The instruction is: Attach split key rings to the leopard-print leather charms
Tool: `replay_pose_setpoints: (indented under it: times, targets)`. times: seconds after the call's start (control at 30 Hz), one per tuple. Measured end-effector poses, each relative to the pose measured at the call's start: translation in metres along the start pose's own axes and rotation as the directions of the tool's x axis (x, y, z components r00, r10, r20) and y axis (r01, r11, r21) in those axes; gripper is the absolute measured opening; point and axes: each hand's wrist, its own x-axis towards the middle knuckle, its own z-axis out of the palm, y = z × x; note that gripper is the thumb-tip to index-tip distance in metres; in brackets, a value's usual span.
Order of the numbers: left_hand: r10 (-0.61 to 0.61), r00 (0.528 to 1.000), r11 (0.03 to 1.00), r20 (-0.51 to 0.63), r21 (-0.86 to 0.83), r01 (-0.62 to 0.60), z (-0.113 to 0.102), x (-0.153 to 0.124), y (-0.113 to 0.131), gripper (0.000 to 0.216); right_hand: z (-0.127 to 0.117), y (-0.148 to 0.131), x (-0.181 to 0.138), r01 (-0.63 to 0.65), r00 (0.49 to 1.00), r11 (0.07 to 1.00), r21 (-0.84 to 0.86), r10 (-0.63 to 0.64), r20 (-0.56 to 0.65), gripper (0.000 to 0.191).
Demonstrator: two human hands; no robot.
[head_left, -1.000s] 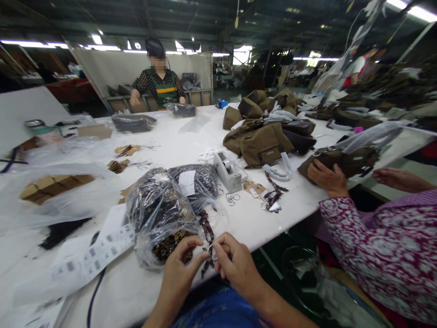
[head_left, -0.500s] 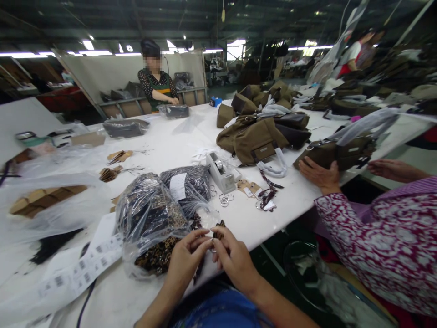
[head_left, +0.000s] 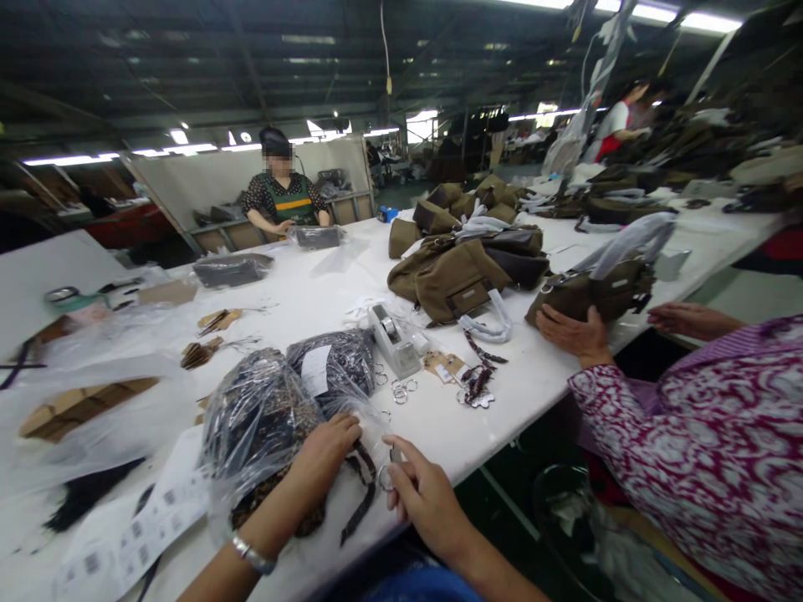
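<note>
Head view: left hand (head_left: pixel 324 453) has parted from right hand (head_left: pixel 425 495).

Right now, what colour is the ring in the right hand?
Silver-coloured ring, seen best in the head view.

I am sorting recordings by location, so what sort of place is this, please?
Probably a bag factory or workshop: brown bags piled on a long white table, a tape dispenser and printed labels.

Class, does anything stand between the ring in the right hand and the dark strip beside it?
Nothing visible does: only white tabletop shows between the ring in the right hand and the dark strip.
</note>
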Motion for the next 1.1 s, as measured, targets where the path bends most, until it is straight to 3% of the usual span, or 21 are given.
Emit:
replay_pose_setpoints:
  times: [0.1, 0.27, 0.33, 0.43, 0.5, 0.57, 0.67, 0.8, 0.9, 1.1]
  targets:
    - [-0.013, 0.999, 0.998, -0.044, -0.065, 0.01, -0.009, -0.013, 0.004, 0.026, -0.001, -0.002, 0.001, -0.032, 0.998, 0.998, 0.06, 0.029, 0.052, 0.056]
    - [-0.059, 0.982, 0.883, -0.182, -0.468, -0.033, -0.014, -0.03, 0.027, 0.023, 0.006, 0.002, 0.003, -0.1, 0.987, 0.985, 0.138, 0.081, 0.136, 0.057]
    - [-0.201, 0.96, 0.793, -0.194, -0.608, 0.043, -0.012, -0.034, 0.036, 0.017, 0.01, 0.004, 0.003, -0.106, 0.988, 0.981, 0.162, 0.085, 0.133, 0.052]
    - [-0.445, 0.884, 0.577, -0.145, -0.801, 0.159, -0.007, -0.041, 0.046, 0.025, 0.013, 0.002, 0.0, -0.117, 0.985, 0.969, 0.218, 0.085, 0.152, 0.052]
    - [-0.536, 0.836, 0.438, -0.115, -0.885, 0.159, -0.005, -0.048, 0.048, 0.034, 0.014, -0.004, -0.003, -0.114, 0.986, 0.958, 0.265, 0.078, 0.144, 0.054]
    - [-0.584, 0.804, 0.361, -0.113, -0.923, 0.133, -0.004, -0.054, 0.047, 0.036, 0.015, -0.012, -0.005, -0.101, 0.993, 0.943, 0.318, 0.075, 0.095, 0.053]
    - [-0.541, 0.83, 0.387, -0.137, -0.916, 0.101, -0.003, -0.063, 0.046, 0.031, 0.017, -0.022, -0.006, -0.076, 0.996, 0.923, 0.378, 0.084, -0.004, 0.046]
    - [-0.344, 0.907, 0.557, -0.243, -0.83, -0.011, -0.003, -0.069, 0.049, 0.016, 0.023, -0.029, -0.005, -0.057, 0.995, 0.922, 0.384, 0.083, -0.052, 0.041]
    - [-0.281, 0.907, 0.641, -0.313, -0.765, -0.065, -0.006, -0.07, 0.053, 0.011, 0.026, -0.031, -0.005, -0.07, 0.994, 0.928, 0.366, 0.094, -0.048, 0.041]
    - [-0.274, 0.926, 0.643, -0.26, -0.766, -0.025, -0.005, -0.071, 0.047, 0.011, 0.027, -0.034, -0.01, -0.154, 0.988, 0.948, 0.28, 0.147, 0.045, 0.044]
